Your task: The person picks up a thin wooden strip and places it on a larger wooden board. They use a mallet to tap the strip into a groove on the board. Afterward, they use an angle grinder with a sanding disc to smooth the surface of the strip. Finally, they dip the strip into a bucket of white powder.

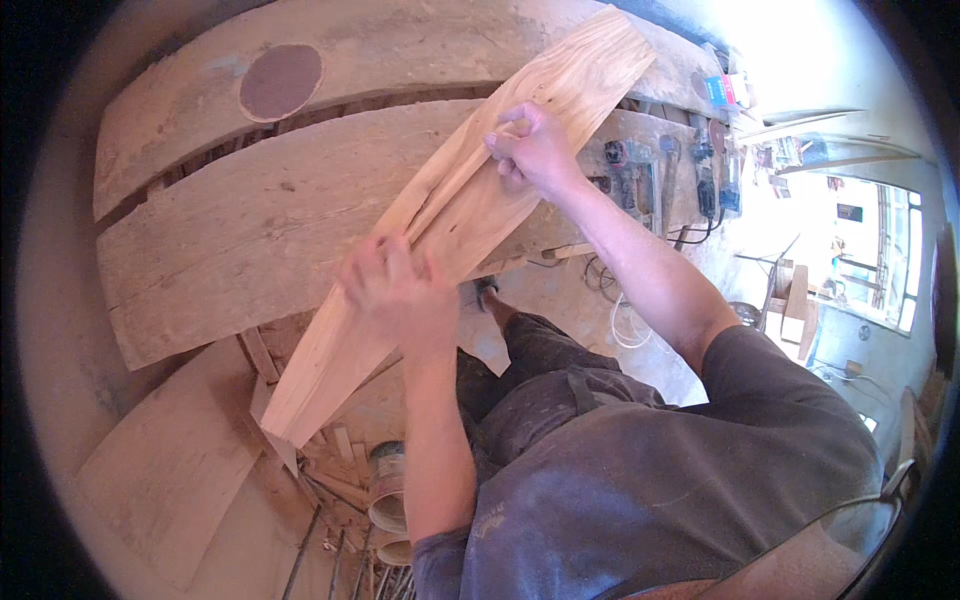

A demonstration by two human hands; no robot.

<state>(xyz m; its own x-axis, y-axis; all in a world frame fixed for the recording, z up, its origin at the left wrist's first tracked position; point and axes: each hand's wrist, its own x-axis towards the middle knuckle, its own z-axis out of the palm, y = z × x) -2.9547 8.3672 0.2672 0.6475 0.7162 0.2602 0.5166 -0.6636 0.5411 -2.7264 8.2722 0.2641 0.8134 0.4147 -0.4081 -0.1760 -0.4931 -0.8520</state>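
Observation:
A long, pale wooden board (500,205) lies slantwise over the workbench, its near left end sticking out past the bench edge. Along its grain runs a dark crack or groove. My left hand (400,290) is on or just above the board's lower half, blurred by motion, its fingers apart. Further up the board is my right hand (532,150), with fingers curled into a pinch beside the groove. Whatever it may hold is too small to make out.
Thick planks form the workbench (230,230), with a gap between them. A round brown disc (281,82) lies on the far plank. Power tools (635,170) and cords are at the right. Below at the left are a bucket (388,490) and wood scraps (345,450).

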